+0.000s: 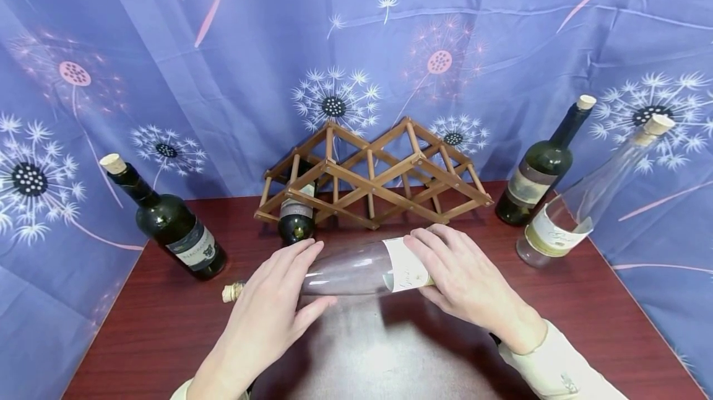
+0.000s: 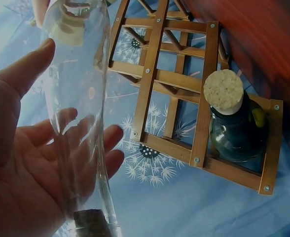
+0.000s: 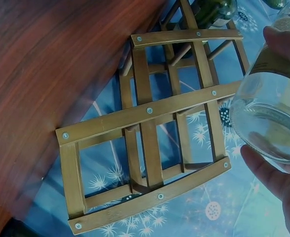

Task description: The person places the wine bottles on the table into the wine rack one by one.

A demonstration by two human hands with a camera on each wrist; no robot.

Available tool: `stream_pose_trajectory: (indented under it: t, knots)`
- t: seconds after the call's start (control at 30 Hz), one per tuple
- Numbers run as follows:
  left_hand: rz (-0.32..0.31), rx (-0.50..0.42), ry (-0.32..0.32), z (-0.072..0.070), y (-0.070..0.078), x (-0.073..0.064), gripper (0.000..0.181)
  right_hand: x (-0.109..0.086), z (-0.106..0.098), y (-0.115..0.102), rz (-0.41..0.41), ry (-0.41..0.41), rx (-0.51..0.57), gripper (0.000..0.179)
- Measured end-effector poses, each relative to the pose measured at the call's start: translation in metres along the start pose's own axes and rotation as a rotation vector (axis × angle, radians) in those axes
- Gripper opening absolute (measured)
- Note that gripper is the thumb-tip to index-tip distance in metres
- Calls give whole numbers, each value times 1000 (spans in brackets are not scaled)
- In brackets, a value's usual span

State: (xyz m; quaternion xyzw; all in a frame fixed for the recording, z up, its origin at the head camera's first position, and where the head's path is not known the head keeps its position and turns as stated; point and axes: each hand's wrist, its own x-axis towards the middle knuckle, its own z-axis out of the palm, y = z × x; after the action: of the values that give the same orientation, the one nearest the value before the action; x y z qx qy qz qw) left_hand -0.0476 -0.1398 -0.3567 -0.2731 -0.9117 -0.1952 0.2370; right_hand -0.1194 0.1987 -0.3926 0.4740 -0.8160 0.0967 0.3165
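Glass bottle (image 1: 345, 273), clear and corked, lies level between both hands, its cork (image 1: 228, 292) toward nine o'clock and its base toward three. The right-hand grip (image 1: 465, 273) is closed around the base, covering part of a white label (image 1: 402, 267) whose script I cannot fully read. The left-hand grip (image 1: 267, 313) lies loose at the neck, fingers extended and thumb apart.

At twelve o'clock from it stands a wooden rack (image 1: 372, 188); a labelled dark bottle (image 1: 297, 226) takes up its left end, near the left fingertips. Just past nine o'clock, a corked green bottle (image 1: 167, 220) wears a label with capitals that seem to start "NA". At two o'clock stands another dark bottle (image 1: 529, 186), its label unreadable; just short of three, a second clear bottle (image 1: 557, 233) with a script label. All share the reddish tabletop (image 1: 139, 338).
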Motion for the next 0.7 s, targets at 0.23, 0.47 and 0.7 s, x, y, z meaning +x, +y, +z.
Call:
stream_pose_trajectory:
  t: [0.23,0.47,0.7]
  knots:
    - [-47,65,-88,0,1,-1,78,0,-1,-1,-9,9,-16,85]
    - [-91,108,-162,-1,3,-3,73,1,-2,-2,-13,9,-6,81]
    - [-126,121,-229,-4,7,-6,65,2,-3,-3,-20,-5,14,82]
